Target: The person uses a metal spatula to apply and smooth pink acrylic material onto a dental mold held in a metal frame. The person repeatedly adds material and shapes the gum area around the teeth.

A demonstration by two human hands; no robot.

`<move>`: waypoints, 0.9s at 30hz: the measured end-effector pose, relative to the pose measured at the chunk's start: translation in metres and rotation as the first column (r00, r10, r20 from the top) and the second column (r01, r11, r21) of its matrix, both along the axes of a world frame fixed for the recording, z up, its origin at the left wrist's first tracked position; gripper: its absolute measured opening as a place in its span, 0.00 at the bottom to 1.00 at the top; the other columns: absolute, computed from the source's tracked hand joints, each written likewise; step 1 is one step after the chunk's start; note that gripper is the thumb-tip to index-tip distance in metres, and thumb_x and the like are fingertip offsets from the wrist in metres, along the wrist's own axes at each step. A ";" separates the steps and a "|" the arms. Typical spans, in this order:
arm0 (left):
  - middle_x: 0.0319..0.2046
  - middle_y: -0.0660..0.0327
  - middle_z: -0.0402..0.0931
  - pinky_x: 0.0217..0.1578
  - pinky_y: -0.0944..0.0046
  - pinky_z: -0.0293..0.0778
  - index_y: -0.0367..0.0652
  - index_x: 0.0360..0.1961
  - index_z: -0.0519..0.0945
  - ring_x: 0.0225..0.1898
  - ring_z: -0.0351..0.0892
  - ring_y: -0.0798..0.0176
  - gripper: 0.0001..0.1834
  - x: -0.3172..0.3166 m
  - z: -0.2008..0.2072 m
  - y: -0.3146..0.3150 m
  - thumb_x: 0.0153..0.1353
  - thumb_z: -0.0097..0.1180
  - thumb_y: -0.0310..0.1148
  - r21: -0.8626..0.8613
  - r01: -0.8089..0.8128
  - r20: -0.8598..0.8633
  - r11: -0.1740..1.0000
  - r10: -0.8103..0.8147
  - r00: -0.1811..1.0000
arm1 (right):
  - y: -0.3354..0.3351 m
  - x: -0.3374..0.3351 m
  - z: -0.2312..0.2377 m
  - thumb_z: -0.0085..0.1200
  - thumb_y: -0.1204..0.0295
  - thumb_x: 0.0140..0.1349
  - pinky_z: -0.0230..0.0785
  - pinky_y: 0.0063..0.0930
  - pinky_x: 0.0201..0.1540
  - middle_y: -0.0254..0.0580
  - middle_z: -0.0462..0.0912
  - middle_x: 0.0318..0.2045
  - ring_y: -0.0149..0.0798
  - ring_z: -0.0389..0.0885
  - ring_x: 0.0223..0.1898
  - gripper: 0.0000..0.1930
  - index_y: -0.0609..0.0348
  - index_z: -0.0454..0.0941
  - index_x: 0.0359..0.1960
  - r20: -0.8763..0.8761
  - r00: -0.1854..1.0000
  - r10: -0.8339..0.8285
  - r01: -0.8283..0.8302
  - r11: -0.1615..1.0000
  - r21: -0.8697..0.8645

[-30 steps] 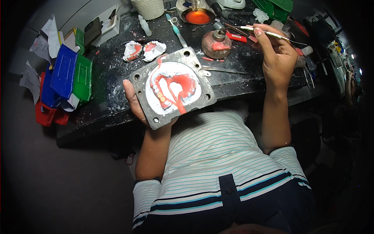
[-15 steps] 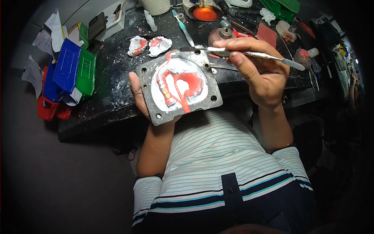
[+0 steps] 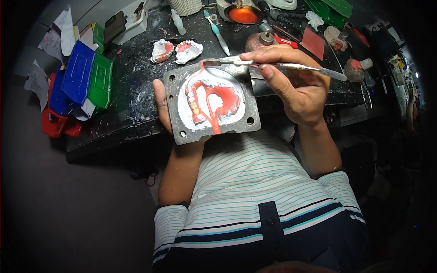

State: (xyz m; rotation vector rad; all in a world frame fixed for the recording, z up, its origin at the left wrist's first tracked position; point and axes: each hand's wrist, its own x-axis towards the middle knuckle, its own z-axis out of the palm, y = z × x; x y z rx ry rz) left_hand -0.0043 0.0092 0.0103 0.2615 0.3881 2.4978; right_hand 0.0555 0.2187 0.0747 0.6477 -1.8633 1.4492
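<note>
My left hand [image 3: 162, 104] holds a grey metal dental flask half [image 3: 255, 123] from below and its left side, most fingers hidden beneath it. White plaster [image 3: 183, 117] fills the flask. Set in the plaster is a red wax denture pattern [image 3: 230, 99] with several teeth, some yellowish. Red wax strips run from it to the flask's near edge and its upper left edge. My right hand [image 3: 300, 91] pinches a wax knife [image 3: 331, 73] between thumb and fingers, above the flask's far right side. The knife's dark blade lies at the upper left wax strip; whether it touches is unclear.
Two plaster casts with red wax [image 3: 188, 53] lie beyond the flask, near a toothbrush [image 3: 216, 32]. Behind are a pan of orange-red liquid [image 3: 244, 15], a round burner [image 3: 263, 40] and a red sheet [image 3: 313, 44]. Blue [image 3: 79, 73] and green bins [image 3: 100, 86] stand left.
The wax knife has moved left and slightly nearer, its blade now over the flask's upper left edge. The flask has turned a little clockwise. Both hands keep their holds.
</note>
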 end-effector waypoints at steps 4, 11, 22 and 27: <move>0.63 0.44 0.74 0.63 0.42 0.74 0.34 0.69 0.67 0.61 0.78 0.45 0.44 0.002 0.001 0.000 0.73 0.42 0.66 -0.015 -0.013 0.025 1.000 0.013 1.000 | 0.001 -0.002 -0.004 0.63 0.81 0.65 0.77 0.25 0.43 0.48 0.90 0.42 0.33 0.86 0.40 0.08 0.67 0.86 0.45 -0.019 1.000 0.017 -0.016 0.999 0.034; 0.64 0.42 0.73 0.65 0.38 0.72 0.33 0.70 0.67 0.63 0.76 0.42 0.44 0.000 0.000 0.001 0.73 0.41 0.65 -0.007 -0.002 0.012 1.000 0.002 1.000 | 0.000 0.001 -0.005 0.63 0.81 0.65 0.77 0.25 0.43 0.48 0.90 0.42 0.33 0.86 0.40 0.08 0.68 0.86 0.45 0.016 1.000 0.015 -0.015 1.000 -0.015; 0.64 0.42 0.73 0.65 0.38 0.71 0.33 0.69 0.67 0.63 0.76 0.41 0.43 -0.001 0.001 0.001 0.74 0.41 0.65 -0.021 -0.025 0.006 0.999 0.025 1.000 | 0.037 -0.005 0.010 0.57 0.81 0.70 0.80 0.23 0.52 0.53 0.89 0.46 0.33 0.88 0.46 0.08 0.70 0.83 0.48 0.126 0.903 -0.411 0.430 0.870 -0.243; 0.64 0.42 0.74 0.65 0.39 0.72 0.33 0.69 0.68 0.63 0.76 0.42 0.43 0.001 0.002 -0.002 0.74 0.41 0.64 -0.036 -0.042 0.014 0.998 0.042 0.999 | 0.045 -0.019 0.002 0.58 0.81 0.70 0.79 0.22 0.50 0.50 0.89 0.45 0.32 0.87 0.45 0.08 0.70 0.83 0.49 0.115 0.908 -0.404 0.418 0.895 -0.156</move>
